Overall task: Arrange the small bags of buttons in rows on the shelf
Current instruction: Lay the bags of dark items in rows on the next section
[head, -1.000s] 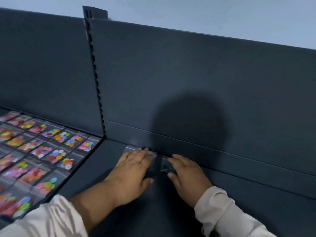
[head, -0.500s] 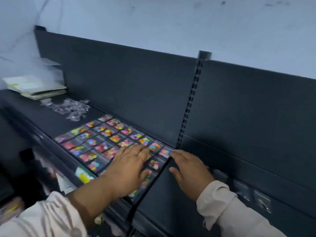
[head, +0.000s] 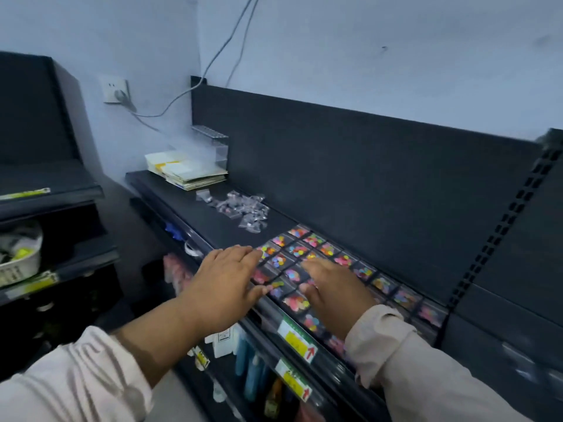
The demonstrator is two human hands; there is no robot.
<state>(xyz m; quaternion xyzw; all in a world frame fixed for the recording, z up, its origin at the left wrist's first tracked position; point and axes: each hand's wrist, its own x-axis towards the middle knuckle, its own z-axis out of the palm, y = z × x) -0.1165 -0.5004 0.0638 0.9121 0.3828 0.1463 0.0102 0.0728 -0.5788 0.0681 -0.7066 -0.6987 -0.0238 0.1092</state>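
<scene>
Several small clear bags of coloured buttons [head: 327,249] lie flat in rows on the black shelf [head: 213,220]. My left hand [head: 227,286] hovers flat, fingers straight, over the rows' left front end at the shelf's front edge. My right hand [head: 333,295] is spread flat over the middle of the rows and hides some bags; whether it touches them I cannot tell. Neither hand holds anything. A loose heap of clear small bags [head: 243,208] lies further left on the same shelf. More clear bags [head: 518,357] lie blurred on the adjoining shelf section at the right.
A stack of papers and packets [head: 185,170] and a clear plastic stand [head: 213,146] sit at the shelf's far left end. Price tags [head: 297,339] run along the front rail. Bottles [head: 253,367] stand on the lower shelf. A second shelf unit with a white basket [head: 18,257] stands at left.
The view has swung left from the right shelf section to the filled rows and loose heap. Both hands left the bags on the right section and moved leftward over the coloured rows.
</scene>
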